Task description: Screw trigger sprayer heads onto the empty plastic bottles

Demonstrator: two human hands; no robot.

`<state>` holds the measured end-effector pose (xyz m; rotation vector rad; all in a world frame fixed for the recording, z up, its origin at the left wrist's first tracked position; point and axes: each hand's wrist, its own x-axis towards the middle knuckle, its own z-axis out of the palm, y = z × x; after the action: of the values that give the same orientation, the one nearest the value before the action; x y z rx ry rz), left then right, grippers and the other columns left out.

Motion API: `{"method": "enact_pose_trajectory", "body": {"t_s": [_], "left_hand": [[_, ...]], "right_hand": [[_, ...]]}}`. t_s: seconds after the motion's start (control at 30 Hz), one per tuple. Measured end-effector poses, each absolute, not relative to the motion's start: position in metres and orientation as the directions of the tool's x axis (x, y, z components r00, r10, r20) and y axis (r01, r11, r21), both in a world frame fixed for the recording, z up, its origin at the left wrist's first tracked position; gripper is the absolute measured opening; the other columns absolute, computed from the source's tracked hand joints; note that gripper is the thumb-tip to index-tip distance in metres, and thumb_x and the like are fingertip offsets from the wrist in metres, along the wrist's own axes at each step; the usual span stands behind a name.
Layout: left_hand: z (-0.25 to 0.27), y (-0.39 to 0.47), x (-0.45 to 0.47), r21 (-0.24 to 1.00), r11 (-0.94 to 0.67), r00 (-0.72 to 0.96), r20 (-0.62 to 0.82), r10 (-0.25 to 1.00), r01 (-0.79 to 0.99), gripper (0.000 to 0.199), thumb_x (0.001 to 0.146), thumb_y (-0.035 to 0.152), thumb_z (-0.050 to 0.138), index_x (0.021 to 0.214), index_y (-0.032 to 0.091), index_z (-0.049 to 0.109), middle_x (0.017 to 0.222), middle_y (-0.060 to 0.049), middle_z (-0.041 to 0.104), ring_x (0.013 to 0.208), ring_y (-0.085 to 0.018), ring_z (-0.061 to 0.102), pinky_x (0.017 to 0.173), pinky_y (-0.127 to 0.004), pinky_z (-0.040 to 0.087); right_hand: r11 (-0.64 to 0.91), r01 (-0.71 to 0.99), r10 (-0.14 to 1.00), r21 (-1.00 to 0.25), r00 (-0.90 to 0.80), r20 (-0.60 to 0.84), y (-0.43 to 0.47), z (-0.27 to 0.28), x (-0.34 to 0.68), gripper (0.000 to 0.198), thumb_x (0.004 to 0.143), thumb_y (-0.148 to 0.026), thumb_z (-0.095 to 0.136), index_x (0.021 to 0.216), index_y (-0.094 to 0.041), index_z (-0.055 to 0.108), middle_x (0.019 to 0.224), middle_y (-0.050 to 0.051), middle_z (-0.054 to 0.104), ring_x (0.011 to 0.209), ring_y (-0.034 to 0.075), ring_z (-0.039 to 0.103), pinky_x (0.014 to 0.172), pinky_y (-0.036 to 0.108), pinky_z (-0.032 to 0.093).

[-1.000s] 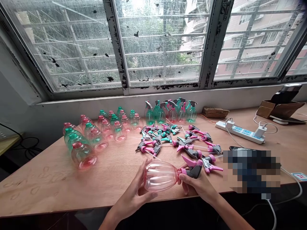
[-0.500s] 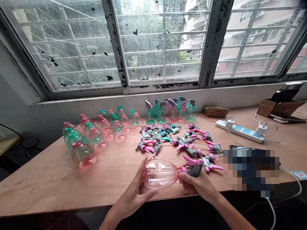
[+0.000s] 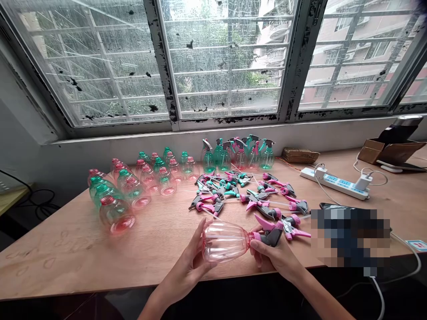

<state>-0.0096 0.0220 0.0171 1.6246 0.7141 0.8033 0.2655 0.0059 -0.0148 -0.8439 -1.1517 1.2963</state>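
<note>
A clear pink spray bottle (image 3: 225,242) lies sideways between my hands, just over the table's front edge. My left hand (image 3: 188,266) is wrapped around its wide base. At the neck, my right hand (image 3: 271,255) grips the pink collar of the grey-and-pink spray head (image 3: 271,233), which sits on the bottle's mouth. How far the collar is screwed on cannot be made out. Just behind the bottle is a spread of loose spray heads (image 3: 230,184) in pink, teal and grey, with thin tubes.
Several open pink and green bottles (image 3: 116,215) stand at the left of the wooden table (image 3: 60,262). Bottles with spray heads (image 3: 267,158) line the wall. To the right are a power strip (image 3: 333,182), a brown block (image 3: 300,155), a cardboard stand (image 3: 383,153) and a blurred-out object (image 3: 350,238) with a cable.
The pink bottle has turned slightly about its long axis, and my left fingers have shifted a little on its base. My right hand keeps its place at the collar.
</note>
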Motion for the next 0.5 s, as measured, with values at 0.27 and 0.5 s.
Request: {"method": "enact_pose_trajectory", "body": {"t_s": [0.27,0.5], "left_hand": [[0.0202,0.0221,-0.0101,0.995,-0.103,0.587,0.095,0.804,-0.020,0.096,0.091,0.037,0.073,0.160,0.040,0.006,0.172,-0.003,0.013,0.156,-0.031,0.017,0.126,-0.049,0.021],[0.0208,0.0206,-0.0080,0.979,-0.199,0.588,0.132,0.798,0.050,0.088,0.096,0.039,0.065,0.159,0.046,0.004,0.171,0.000,0.018,0.154,-0.031,0.026,0.125,-0.049,0.021]], "right_hand": [[0.110,-0.227,0.986,-0.968,-0.101,0.136,0.0046,-0.0140,0.2663,0.036,0.078,-0.045,0.085,0.094,-0.018,0.066,0.058,-0.003,0.066,0.045,0.013,0.059,0.044,0.024,0.049],[0.113,-0.261,0.990,-0.959,-0.057,0.132,0.0048,-0.0134,0.2649,0.035,0.078,-0.046,0.084,0.085,-0.018,0.064,0.057,-0.003,0.064,0.042,0.012,0.055,0.041,0.024,0.048]]}}
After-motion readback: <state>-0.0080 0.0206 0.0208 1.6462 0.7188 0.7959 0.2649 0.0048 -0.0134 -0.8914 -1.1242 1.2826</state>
